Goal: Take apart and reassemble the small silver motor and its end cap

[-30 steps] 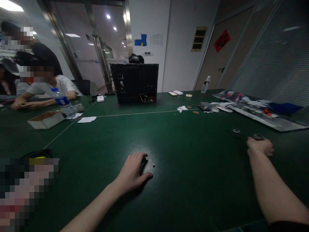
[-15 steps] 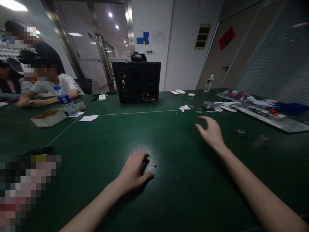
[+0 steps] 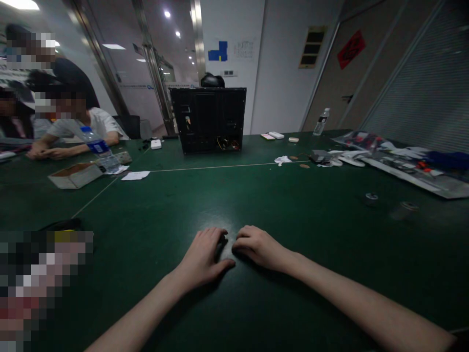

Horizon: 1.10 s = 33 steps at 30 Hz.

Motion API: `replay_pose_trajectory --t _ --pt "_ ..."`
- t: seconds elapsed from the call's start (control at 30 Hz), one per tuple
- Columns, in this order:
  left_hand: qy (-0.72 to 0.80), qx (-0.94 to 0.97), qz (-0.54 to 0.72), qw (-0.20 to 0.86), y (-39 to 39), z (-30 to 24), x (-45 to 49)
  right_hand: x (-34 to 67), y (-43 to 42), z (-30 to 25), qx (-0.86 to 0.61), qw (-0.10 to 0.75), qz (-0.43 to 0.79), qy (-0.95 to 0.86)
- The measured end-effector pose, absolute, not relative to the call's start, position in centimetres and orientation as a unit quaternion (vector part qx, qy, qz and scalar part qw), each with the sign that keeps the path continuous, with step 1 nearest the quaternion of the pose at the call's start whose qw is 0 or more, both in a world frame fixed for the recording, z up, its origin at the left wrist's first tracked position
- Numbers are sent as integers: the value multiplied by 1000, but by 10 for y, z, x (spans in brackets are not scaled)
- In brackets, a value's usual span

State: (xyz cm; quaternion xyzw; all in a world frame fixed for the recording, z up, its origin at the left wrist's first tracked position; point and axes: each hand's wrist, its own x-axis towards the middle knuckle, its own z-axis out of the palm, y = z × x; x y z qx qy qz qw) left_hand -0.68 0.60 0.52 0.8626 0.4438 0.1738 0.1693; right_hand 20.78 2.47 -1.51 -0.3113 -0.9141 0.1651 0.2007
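My left hand (image 3: 205, 257) rests on the green table (image 3: 176, 200), its thumb and fingers parted in a loose C with nothing between them. Just across from its fingertips is my right hand (image 3: 260, 247), knuckles up, with its fingers curled and pressed together low over the table. A small gap separates the two hands. The right fingers cover the spot where a tiny silvery piece, like a nut or bead, lay; it is hidden now. Out to the right stand a small clear jar (image 3: 371, 197) and a larger see-through container (image 3: 406, 210), both blurred.
A black computer case (image 3: 214, 120) stands at the back. On the left are an open box (image 3: 75, 176), a water bottle (image 3: 98, 149), paper (image 3: 135, 175) and seated people (image 3: 91, 127). A cluttered tray (image 3: 414, 178) lies at the right; another bottle (image 3: 321, 122) stands behind.
My right hand has come down and left from the right side, its spread fingers closing where the tiny piece was, which is now out of sight. My left hand has hardly moved.
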Motion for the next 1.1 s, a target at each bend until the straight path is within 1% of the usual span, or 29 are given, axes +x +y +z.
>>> replay_pose_trajectory --t 0.03,0.1,0.17,0.23,0.3,0.37,0.43,0.63,1.1 --pt "445 862 172 171 6 6 -7 206 24 -16 -310 214 184 -908" --pt "448 861 164 175 5 9 -6 202 23 -16 -310 249 265 -879" --pt "451 861 156 177 5 10 -6 199 20 -15 -319 288 397 -811" --pt "452 861 155 174 5 10 -5 197 17 -15 -332 329 531 -707" --pt "448 864 158 168 6 9 -6 195 16 -15 -324 361 639 -597" --pt "447 865 160 164 7 8 -6 194 15 -16 -301 371 714 -511" --pt "448 865 159 164 7 7 -5 193 15 -16 -282 363 761 -458" --pt "454 863 147 167 6 10 -2 195 19 -19 -258 368 800 -398" --pt "449 865 157 159 7 7 -5 195 20 -21 -267 368 794 -403"
